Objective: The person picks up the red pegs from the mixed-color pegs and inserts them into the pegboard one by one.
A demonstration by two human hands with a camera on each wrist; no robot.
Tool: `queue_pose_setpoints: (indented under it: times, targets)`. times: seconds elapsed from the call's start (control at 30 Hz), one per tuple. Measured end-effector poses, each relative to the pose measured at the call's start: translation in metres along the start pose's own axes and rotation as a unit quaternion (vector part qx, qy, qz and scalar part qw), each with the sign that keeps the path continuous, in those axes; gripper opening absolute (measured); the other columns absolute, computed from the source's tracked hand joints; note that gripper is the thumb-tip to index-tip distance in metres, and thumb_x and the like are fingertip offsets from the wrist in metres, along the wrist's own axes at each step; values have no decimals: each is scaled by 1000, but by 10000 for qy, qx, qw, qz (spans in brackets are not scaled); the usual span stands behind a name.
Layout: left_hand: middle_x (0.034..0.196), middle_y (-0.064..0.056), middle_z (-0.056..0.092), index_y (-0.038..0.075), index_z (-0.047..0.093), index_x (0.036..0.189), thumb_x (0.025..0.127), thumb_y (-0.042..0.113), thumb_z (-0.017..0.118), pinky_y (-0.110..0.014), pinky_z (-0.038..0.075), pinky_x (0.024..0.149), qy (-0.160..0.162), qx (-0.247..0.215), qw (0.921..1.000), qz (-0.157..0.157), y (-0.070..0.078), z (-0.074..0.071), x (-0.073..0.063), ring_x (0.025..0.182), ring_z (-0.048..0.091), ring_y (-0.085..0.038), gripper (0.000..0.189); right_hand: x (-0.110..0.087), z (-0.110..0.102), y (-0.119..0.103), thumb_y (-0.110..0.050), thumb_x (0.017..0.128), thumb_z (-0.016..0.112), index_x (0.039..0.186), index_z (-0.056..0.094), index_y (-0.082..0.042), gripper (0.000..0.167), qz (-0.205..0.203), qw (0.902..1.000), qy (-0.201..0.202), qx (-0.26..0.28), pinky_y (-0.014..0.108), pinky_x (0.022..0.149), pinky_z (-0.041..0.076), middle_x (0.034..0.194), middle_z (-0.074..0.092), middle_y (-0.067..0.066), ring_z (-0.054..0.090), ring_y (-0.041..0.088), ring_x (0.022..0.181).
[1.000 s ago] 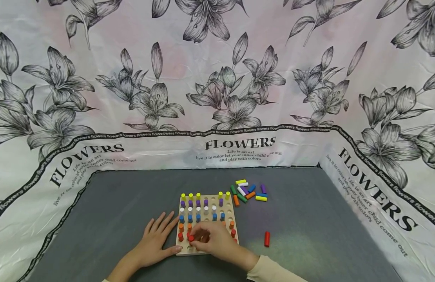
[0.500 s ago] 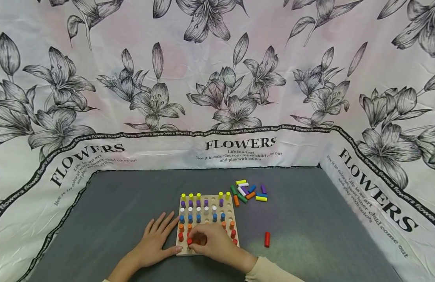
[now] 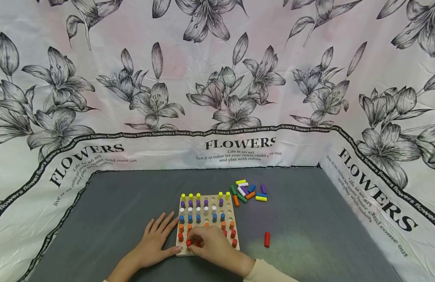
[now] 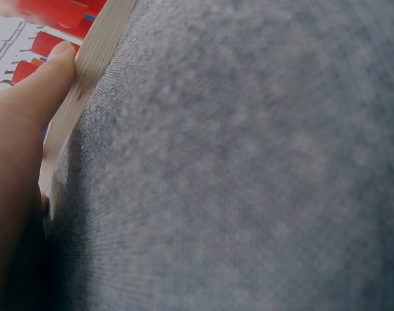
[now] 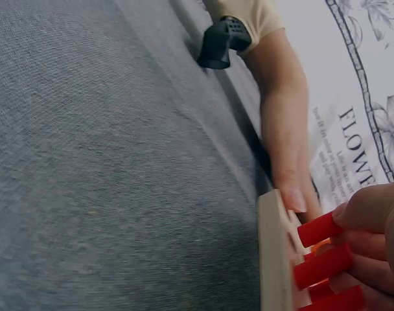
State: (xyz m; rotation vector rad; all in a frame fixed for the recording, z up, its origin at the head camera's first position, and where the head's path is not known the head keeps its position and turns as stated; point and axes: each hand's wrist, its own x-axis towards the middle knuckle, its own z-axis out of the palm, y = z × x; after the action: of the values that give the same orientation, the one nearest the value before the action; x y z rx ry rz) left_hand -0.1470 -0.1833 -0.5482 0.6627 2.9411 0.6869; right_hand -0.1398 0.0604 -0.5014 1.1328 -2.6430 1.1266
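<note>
A wooden pegboard [image 3: 209,198] stands on the grey table, with rows of yellow, purple, white, blue, orange and red pegs upright in it. Thumb and fingers of my right hand [image 3: 217,246] pinch a red peg [image 3: 188,243] at the board's front row, near the left side. In the right wrist view, this red peg [image 5: 319,229] is upright at the board's face beside more red pegs; whether it sits fully in a hole is unclear. My left hand [image 3: 152,244] lies spread on the table, its thumb touching the board's front left corner. My right hand hides part of the front rows.
One loose red peg [image 3: 267,239] lies on the table right of the board. Behind it, at the board's far right corner, is a scattered pile of mixed pegs [image 3: 251,195]. A flower-printed cloth [image 3: 238,152] borders the table at the back and sides.
My right hand has moved slightly toward the front and left with the red peg, uncovering several red pegs on the right side. The left hand has stayed in place.
</note>
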Motion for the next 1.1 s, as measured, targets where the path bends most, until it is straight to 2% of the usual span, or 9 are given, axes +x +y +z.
queue_pose_setpoints:
  times: [0.23,0.6,1.1]
  targets:
    - [165,-10,26,24,28,158,90,62,58,-71,14,113,53,106,9999,30,1,-1,0,151,22,-43,84,-5,7,4,-16,86,78,95,70,-19,13,206,9998,17,-33,5,70,49,89,75,-10,64,-10,80]
    - [165,-11,26,23,28,158,90,62,59,-71,14,113,83,59,9999,33,1,-2,-1,151,22,-44,84,-6,14,8,-19,86,78,95,70,-20,13,162,9995,220,-188,4,65,44,84,73,-11,58,-11,72]
    - [165,-11,25,23,28,158,91,61,59,-71,12,113,7,-1,10000,16,2,-2,0,151,20,-44,84,-7,13,9,-19,86,78,95,70,-20,12,75,9995,214,-228,5,67,46,87,73,-10,61,-9,75]
